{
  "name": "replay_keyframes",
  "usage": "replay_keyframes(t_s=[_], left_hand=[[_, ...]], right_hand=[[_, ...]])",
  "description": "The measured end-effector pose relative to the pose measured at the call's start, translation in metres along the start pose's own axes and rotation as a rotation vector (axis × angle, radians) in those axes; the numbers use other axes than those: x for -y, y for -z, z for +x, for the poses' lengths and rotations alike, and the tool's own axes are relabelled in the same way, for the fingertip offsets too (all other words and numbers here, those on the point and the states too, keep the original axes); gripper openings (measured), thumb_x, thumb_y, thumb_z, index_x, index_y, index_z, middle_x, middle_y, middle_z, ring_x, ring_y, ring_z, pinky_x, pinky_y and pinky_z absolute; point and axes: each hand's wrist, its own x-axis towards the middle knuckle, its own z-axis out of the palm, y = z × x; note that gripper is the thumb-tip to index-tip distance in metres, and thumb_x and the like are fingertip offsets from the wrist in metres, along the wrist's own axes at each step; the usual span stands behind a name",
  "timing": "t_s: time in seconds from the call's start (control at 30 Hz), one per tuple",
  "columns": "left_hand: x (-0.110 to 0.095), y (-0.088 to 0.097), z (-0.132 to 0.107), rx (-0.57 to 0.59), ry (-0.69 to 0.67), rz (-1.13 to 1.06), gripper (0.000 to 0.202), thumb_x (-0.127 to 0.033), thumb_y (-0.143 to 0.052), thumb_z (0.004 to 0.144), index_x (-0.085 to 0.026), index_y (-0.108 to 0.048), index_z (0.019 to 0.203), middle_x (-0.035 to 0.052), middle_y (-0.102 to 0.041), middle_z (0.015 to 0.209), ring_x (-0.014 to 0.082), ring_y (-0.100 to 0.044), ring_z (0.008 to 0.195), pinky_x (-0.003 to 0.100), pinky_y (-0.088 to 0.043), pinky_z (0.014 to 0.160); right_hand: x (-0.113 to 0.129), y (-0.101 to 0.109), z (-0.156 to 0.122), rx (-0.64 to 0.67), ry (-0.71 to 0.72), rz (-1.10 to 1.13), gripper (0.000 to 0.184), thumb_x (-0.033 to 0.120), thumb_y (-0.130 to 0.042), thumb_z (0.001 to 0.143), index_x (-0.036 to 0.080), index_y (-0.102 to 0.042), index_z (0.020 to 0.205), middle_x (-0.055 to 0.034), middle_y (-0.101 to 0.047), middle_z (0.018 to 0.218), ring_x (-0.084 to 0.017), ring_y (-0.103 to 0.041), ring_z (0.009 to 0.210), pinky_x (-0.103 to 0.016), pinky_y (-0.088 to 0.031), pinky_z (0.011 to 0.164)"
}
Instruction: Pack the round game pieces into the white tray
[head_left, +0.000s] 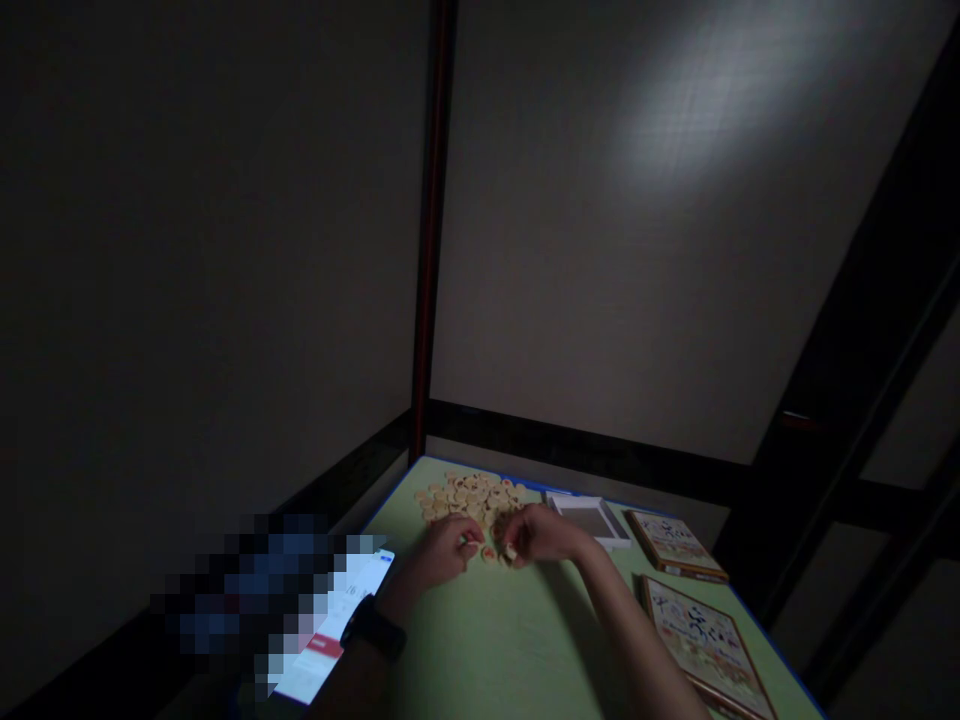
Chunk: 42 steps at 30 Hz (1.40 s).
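A heap of pale round Chinese chess pieces (472,492) lies on the green table (495,640) towards its far corner; some show red or dark marks. At the heap's near edge, my left hand (448,552) has thumb and forefinger closed around a piece (474,543). Just right of it, my right hand (538,535) is bent down, its fingers closed on another piece (511,551). Between the two hands a piece with a red mark (488,554) rests on the table. A dark watch (373,628) is on my left wrist.
Behind my right hand stands a white open box tray (592,520). Two flat boxes with printed writing, one farther back (677,541) and one nearer (709,640), lie along the right edge. A lit screen (330,635) is at the left. Walls (600,300) border the table's far sides.
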Motion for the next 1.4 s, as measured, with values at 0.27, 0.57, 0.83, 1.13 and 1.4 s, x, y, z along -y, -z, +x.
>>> replay_keyframes(t_s=[0.27, 0.57, 0.83, 1.13, 1.4], left_hand=[[0.000, 0.001, 0.000, 0.083, 0.036, -0.036, 0.024, -0.013, -0.064, 0.072, -0.017, -0.074, 0.094, 0.0039, -0.071, 0.094, 0.0169, -0.064, 0.083, 0.026, -0.050, 0.075], [-0.006, 0.008, 0.003, -0.105, 0.007, 0.090, 0.026, -0.005, -0.062, 0.067, -0.018, -0.071, 0.088, 0.0035, -0.071, 0.094, 0.0174, -0.064, 0.087, 0.025, -0.048, 0.080], [-0.027, 0.017, -0.002, -0.232, 0.205, 0.405, 0.017, -0.013, -0.051, 0.082, -0.018, -0.066, 0.075, 0.0067, -0.071, 0.088, 0.0193, -0.065, 0.086, 0.027, -0.045, 0.076], [-0.033, 0.002, -0.013, -0.121, 0.109, 0.464, 0.031, -0.024, -0.049, 0.090, -0.023, -0.067, 0.115, 0.0084, -0.063, 0.123, 0.0223, -0.065, 0.102, 0.033, -0.050, 0.088], [-0.020, -0.008, -0.009, -0.096, -0.072, 0.433, 0.042, -0.023, -0.038, 0.096, -0.023, -0.061, 0.131, 0.0057, -0.062, 0.135, 0.0213, -0.064, 0.113, 0.036, -0.049, 0.102]], right_hand=[[0.011, 0.004, -0.009, 0.031, -0.101, -0.099, 0.028, 0.001, -0.079, 0.048, 0.019, -0.073, 0.068, 0.0079, -0.059, 0.056, -0.010, -0.055, 0.057, -0.020, -0.039, 0.056], [0.014, -0.024, 0.005, 0.121, 0.005, -0.252, 0.021, 0.013, -0.085, 0.051, 0.021, -0.074, 0.067, 0.0065, -0.068, 0.067, -0.013, -0.064, 0.067, -0.019, -0.042, 0.061], [0.015, -0.024, 0.009, -0.140, 0.095, -0.153, 0.021, 0.005, -0.070, 0.066, 0.018, -0.075, 0.082, 0.0008, -0.075, 0.077, -0.015, -0.067, 0.072, -0.020, -0.042, 0.063], [-0.010, -0.005, 0.002, -0.242, -0.018, -0.401, 0.026, 0.004, -0.059, 0.066, 0.019, -0.076, 0.078, -0.0038, -0.076, 0.079, -0.017, -0.066, 0.075, -0.022, -0.038, 0.063], [-0.020, -0.014, 0.011, -0.227, 0.013, -0.292, 0.027, 0.003, -0.060, 0.067, 0.018, -0.078, 0.082, -0.0043, -0.077, 0.082, -0.017, -0.069, 0.079, -0.021, -0.044, 0.067]])
